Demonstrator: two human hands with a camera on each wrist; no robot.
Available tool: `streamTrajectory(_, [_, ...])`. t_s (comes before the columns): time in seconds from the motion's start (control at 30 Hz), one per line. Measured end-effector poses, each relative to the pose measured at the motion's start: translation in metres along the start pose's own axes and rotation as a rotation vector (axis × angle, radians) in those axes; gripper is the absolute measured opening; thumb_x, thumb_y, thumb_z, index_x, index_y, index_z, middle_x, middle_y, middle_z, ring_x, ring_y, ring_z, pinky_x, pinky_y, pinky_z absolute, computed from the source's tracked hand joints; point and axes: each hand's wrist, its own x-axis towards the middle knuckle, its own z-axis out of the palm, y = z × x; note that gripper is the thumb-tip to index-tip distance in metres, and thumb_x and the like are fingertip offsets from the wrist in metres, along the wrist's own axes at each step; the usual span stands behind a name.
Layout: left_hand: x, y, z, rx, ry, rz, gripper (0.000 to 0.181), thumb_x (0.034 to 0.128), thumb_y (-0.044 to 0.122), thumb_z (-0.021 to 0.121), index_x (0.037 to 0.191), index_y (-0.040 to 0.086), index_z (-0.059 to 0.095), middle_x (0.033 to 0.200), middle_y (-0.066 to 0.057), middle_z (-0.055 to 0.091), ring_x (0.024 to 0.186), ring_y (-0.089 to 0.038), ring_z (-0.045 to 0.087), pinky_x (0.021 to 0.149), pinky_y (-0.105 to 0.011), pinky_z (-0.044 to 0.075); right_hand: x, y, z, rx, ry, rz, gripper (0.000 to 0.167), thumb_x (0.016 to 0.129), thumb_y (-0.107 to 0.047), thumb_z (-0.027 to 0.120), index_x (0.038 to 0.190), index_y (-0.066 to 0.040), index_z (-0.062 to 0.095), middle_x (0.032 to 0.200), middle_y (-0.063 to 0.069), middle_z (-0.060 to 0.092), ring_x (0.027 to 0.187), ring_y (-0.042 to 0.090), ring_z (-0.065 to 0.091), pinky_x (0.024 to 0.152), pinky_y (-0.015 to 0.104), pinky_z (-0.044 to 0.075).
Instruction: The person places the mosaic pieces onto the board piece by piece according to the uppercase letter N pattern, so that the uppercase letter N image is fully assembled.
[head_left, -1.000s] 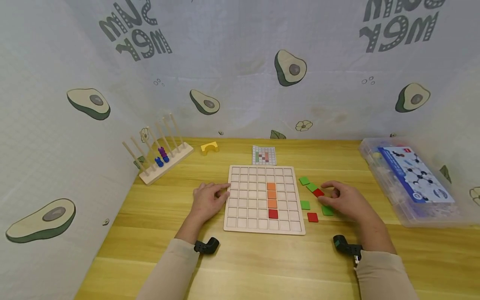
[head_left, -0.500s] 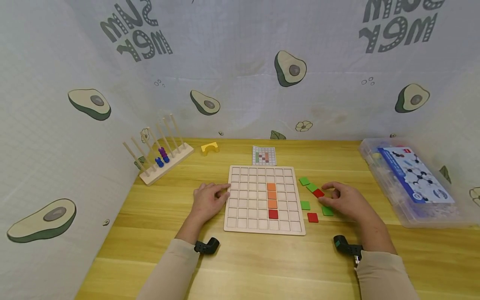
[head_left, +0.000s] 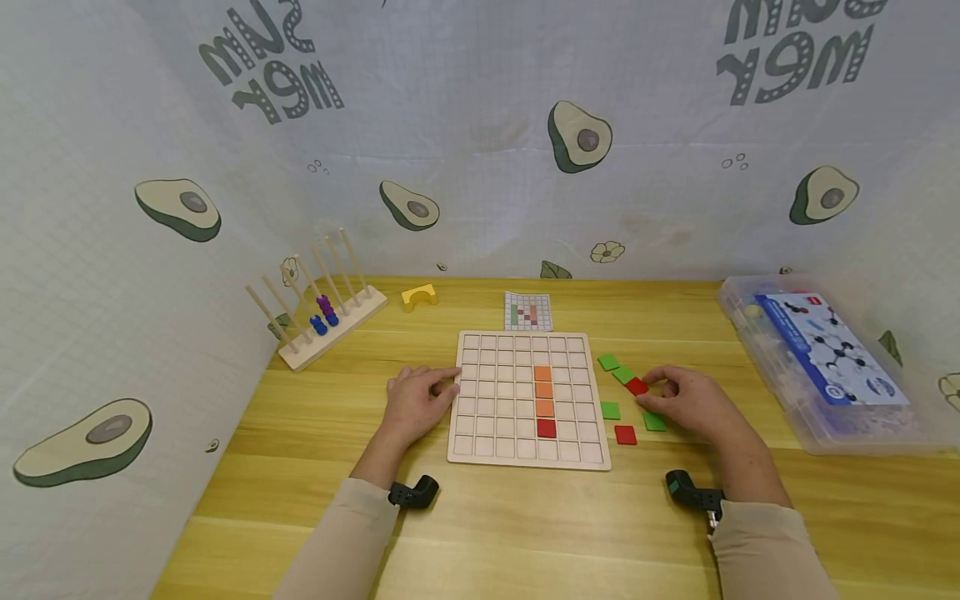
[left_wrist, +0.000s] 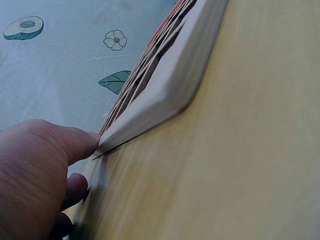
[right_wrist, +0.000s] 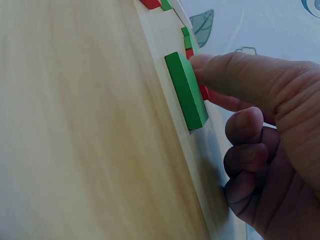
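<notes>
A square wooden grid board (head_left: 487, 423) lies on the table, with a column of three orange tiles (head_left: 543, 390) and a red tile (head_left: 547, 428) below them. At its left edge my left hand (head_left: 417, 404) touches the rim with thumb and index finger. My right hand (head_left: 686, 402) is right of the board, thumb and index finger pinching a loose red tile (head_left: 637, 386) on the table. Two green tiles (head_left: 623, 374) lie just beyond it. In the right wrist view another green tile (right_wrist: 186, 92) stands beside the thumb, partly hiding the red one.
Another red tile (head_left: 626, 435) and a green tile (head_left: 611, 410) lie beside the board. A printed pattern card (head_left: 527, 311) is behind it. A peg stand (head_left: 337, 327) with beads and a yellow arch block (head_left: 419, 296) are back left; a plastic case (head_left: 825, 358) is at right.
</notes>
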Motion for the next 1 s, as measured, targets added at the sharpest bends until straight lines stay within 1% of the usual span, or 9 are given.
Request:
streamTrajectory(0.23, [-0.0005, 0.0006, -0.0008, -0.005, 0.001, 0.002, 0.03, 0.0963, 0.033, 0.07, 0.125, 0.026, 0.075, 0.077, 0.007, 0.059, 0.081, -0.017, 0.045, 0.079, -0.037, 0.028, 0.0001, -0.0007, 0.0002, 0.015, -0.005, 0.024, 0.042, 0.093, -0.034, 0.073, 0.118, -0.001, 0.064, 0.079, 0.005, 0.05, 0.069, 0.02, 0.046, 0.063, 0.033, 0.035])
streamTrajectory(0.4, [-0.0011, 0.001, -0.0012, -0.006, -0.007, -0.006, 0.03, 0.0965, 0.033, 0.07, 0.125, 0.027, 0.075, 0.077, 0.008, 0.058, 0.082, -0.016, 0.044, 0.08, -0.037, 0.028, -0.0001, -0.0027, 0.0008, 0.03, -0.015, 0.055, 0.044, 0.093, -0.034, 0.073, 0.119, 0.0, 0.063, 0.08, 0.006, 0.051, 0.071, 0.021, 0.047, 0.063, 0.033, 0.036])
streamTrajectory(0.5, [-0.001, 0.0012, -0.0012, -0.006, -0.007, -0.005, 0.03, 0.0965, 0.033, 0.07, 0.125, 0.026, 0.075, 0.077, 0.008, 0.058, 0.082, -0.017, 0.045, 0.08, -0.037, 0.028, -0.0001, -0.0029, 0.0008, 0.025, -0.015, 0.059, 0.043, 0.094, -0.033, 0.072, 0.12, 0.0, 0.063, 0.08, 0.006, 0.052, 0.071, 0.021, 0.048, 0.063, 0.033, 0.036])
streamTrajectory(0.77, [-0.0003, 0.0009, -0.0009, -0.008, -0.005, -0.004, 0.03, 0.0964, 0.033, 0.07, 0.125, 0.026, 0.075, 0.077, 0.008, 0.057, 0.082, -0.017, 0.044, 0.08, -0.037, 0.028, 0.0001, -0.0016, -0.0004, 0.023, -0.019, 0.031, 0.038, 0.095, -0.027, 0.071, 0.12, 0.0, 0.062, 0.079, 0.005, 0.051, 0.069, 0.02, 0.047, 0.062, 0.033, 0.036])
streamTrajectory(1.0, [0.0001, 0.0012, -0.0015, -0.002, -0.011, -0.007, 0.031, 0.0966, 0.034, 0.069, 0.126, 0.027, 0.074, 0.076, 0.008, 0.057, 0.081, -0.016, 0.043, 0.08, -0.037, 0.028, -0.0024, -0.0046, -0.0055, 0.003, -0.038, -0.005, 0.038, 0.096, -0.027, 0.069, 0.123, -0.001, 0.063, 0.079, 0.004, 0.05, 0.068, 0.019, 0.046, 0.06, 0.032, 0.035])
